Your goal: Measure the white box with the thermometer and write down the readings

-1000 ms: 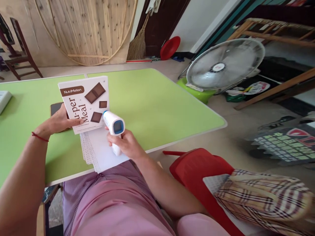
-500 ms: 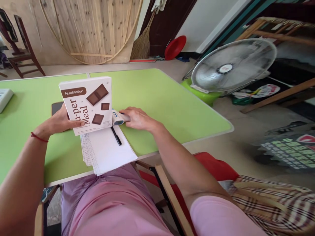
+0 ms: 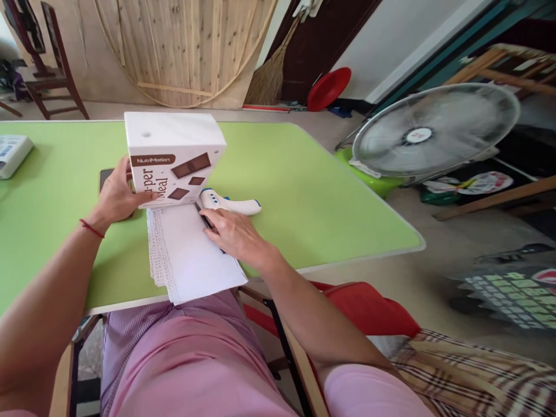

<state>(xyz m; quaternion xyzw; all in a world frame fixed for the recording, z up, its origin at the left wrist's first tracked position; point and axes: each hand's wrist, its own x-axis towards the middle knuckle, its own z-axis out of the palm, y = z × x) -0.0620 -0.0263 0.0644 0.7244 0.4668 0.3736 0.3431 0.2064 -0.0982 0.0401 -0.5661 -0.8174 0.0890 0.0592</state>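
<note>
My left hand [image 3: 116, 194] grips the lower left side of a white NutriMotion box [image 3: 174, 128] printed with brown chocolate pieces. The box is tilted, its top face showing. With its fingers closed, my right hand [image 3: 234, 234] has a black pen [image 3: 205, 219] over a stack of paper [image 3: 191, 260]; the fingers cover part of the pen. The top sheet looks blank, while edges of written sheets show at the left. Just beyond my right hand lies a white and blue handheld infrared thermometer [image 3: 234, 205]. A dark phone-like thing [image 3: 103, 175] is partly hidden behind my left hand.
The green table [image 3: 304, 197] spreads under everything. A white device [image 3: 13, 155] with buttons sits at its far left. Past the right edge stand a large round fan [image 3: 434, 130] and a red chair seat [image 3: 365, 307] with a plaid cloth [image 3: 469, 370].
My right hand has let go of the thermometer, leaving it on the table, and has taken hold of the pen on the paper. The box has tipped so more of its top shows.
</note>
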